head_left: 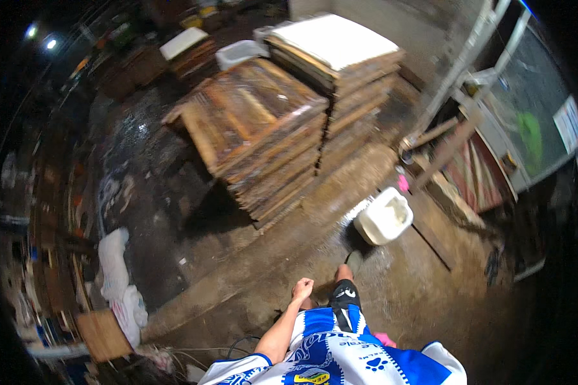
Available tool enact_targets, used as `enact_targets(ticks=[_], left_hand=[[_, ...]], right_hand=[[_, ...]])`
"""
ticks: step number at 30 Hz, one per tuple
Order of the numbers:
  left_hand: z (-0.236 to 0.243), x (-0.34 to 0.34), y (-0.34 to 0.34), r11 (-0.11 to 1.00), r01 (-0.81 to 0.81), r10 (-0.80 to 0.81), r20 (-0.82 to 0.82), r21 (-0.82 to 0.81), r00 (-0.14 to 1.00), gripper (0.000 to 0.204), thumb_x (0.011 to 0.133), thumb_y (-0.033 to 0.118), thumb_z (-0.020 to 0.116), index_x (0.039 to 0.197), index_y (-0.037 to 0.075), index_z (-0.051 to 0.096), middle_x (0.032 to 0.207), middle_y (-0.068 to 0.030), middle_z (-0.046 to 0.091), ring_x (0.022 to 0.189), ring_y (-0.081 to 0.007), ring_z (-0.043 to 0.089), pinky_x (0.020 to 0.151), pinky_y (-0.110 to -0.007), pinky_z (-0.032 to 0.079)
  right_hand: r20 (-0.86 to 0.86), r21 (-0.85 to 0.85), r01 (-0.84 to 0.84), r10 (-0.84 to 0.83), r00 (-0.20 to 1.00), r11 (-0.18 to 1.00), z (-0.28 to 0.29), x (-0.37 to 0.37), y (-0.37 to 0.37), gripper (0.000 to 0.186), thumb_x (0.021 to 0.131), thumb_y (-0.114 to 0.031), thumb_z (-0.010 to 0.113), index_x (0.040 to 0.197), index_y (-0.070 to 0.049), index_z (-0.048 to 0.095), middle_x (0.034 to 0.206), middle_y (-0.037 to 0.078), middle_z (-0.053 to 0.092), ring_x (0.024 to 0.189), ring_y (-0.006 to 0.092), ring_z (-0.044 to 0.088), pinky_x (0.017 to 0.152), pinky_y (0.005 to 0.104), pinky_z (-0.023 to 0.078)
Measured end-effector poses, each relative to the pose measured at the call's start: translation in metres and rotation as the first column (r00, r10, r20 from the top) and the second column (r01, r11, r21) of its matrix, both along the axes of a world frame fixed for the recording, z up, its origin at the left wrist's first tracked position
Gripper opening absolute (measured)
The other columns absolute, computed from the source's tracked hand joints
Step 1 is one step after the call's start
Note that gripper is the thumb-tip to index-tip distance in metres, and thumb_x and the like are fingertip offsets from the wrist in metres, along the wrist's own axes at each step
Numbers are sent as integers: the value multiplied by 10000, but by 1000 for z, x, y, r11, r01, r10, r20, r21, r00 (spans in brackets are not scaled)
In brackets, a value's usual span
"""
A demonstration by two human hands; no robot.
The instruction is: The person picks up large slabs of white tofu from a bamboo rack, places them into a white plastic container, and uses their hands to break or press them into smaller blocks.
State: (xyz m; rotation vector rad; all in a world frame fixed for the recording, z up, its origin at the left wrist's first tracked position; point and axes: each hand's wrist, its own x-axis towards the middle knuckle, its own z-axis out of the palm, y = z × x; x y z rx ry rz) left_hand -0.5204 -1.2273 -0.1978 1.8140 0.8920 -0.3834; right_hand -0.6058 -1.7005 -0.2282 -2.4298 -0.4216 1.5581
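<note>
— Fingers (308, 282) of the left hand (300, 290) are curled together in a loose fist, and I see nothing held in it. What about the right hand?

— It is hidden, so I cannot tell how its fingers are. By the right side of the shirt (340, 356) something pink (384, 339) shows, but I cannot say what it is.

— Which object is nearest to the fist?

— It is the white tub (374, 228). It stands on the brown floor (404, 289), ahead and to the right, well apart from the fist.

— Which way does it point?

— Its open mouth looks upward. The long axis seems to run slantwise, from near the person's leg (344, 274) toward a small pink object (402, 181) beyond the far end.

— And around it?

— On its right, a wooden strip (433, 247) lies slanted on the floor. On its left rises a stack of wooden trays (279, 170), and beside this stack's right edge is a second stack (363, 96) with a white top (334, 40).
</note>
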Motion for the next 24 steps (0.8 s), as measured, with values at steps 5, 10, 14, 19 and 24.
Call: enact_targets(ticks=[5, 10, 14, 19, 24], left_hand=[[-25, -74, 145, 932, -362, 362, 26, 3, 932, 320, 853, 382, 615, 987, 107, 709, 978, -118, 712, 933, -261, 675, 836, -381, 508], [24, -64, 215, 802, -445, 516, 89, -398, 852, 335, 952, 309, 581, 1157, 46, 610, 1046, -101, 677, 836, -152, 638, 708, -286, 512], [77, -99, 325, 734, -525, 611, 79, -431, 788, 411, 953, 372, 561, 1238, 76, 559, 1144, -95, 663, 922, -195, 650, 801, -342, 502], [72, -184, 480, 496, -794, 835, -58, -352, 547, 305, 853, 329, 630, 1088, 136, 633, 976, -23, 692, 807, -135, 645, 711, -293, 503], [91, -267, 631, 130, -932, 991, 22, -339, 130, 321, 942, 256, 509, 1201, 77, 571, 1164, -131, 652, 978, -310, 650, 811, -415, 535]], right_hand=[[25, 14, 423, -423, 906, 906, 25, 138, 168, 302, 870, -249, 557, 1077, -45, 641, 1092, 174, 655, 1026, 302, 630, 879, 393, 500], [111, 139, 518, -533, 839, 844, 53, 228, 296, 333, 883, -263, 559, 1115, -37, 631, 1141, 177, 639, 1074, 294, 610, 919, 380, 478], [155, 211, 456, -490, 858, 865, 48, 252, 422, 358, 893, -275, 560, 1146, -30, 623, 1180, 180, 626, 1113, 287, 594, 951, 370, 460], [367, 295, 392, -482, 796, 871, 45, 254, 537, 390, 905, -289, 562, 1184, -22, 613, 1229, 183, 609, 1161, 279, 574, 991, 358, 438], [49, 666, 583, -807, 589, 466, 111, 263, 770, 481, 973, -342, 512, 1295, 14, 531, 1320, 143, 561, 1236, 218, 503, 1061, 314, 350]])
